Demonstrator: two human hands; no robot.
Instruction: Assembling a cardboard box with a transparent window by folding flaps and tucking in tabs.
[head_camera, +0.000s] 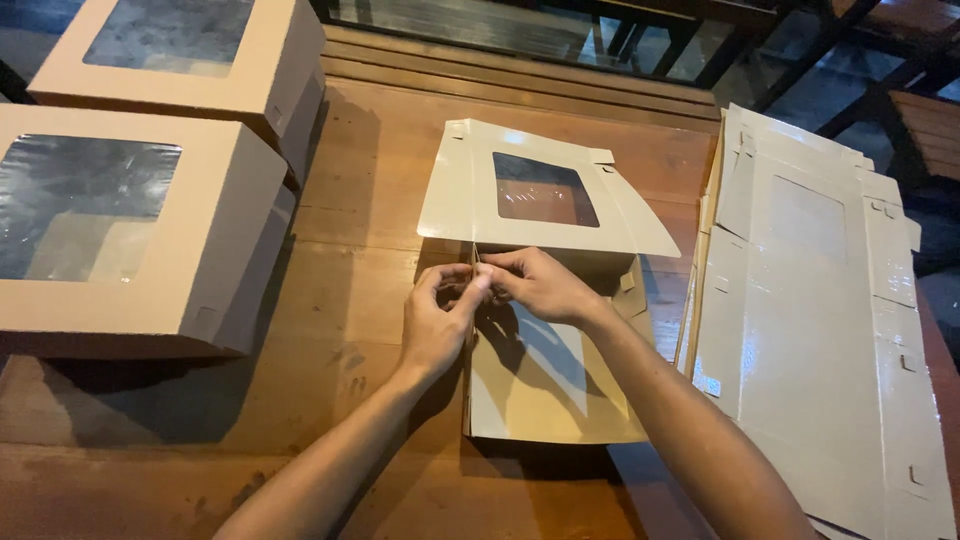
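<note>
A half-folded cardboard box (545, 395) lies on the wooden table (360, 200) in front of me, its windowed lid (540, 190) raised and leaning away. My left hand (437, 320) pinches the box's left side wall at the rear corner, near the hinge of the lid. My right hand (535, 283) meets it there, fingertips pressed on the same corner flap. Both hands touch each other at the thumbs. The box's white glossy inside shows below my wrists.
Two finished tan boxes with clear windows stand at the left, one nearer (120, 230) and one behind it (190, 60). A stack of flat, unfolded box blanks (810, 320) lies at the right edge of the table. Dark chairs and benches stand beyond.
</note>
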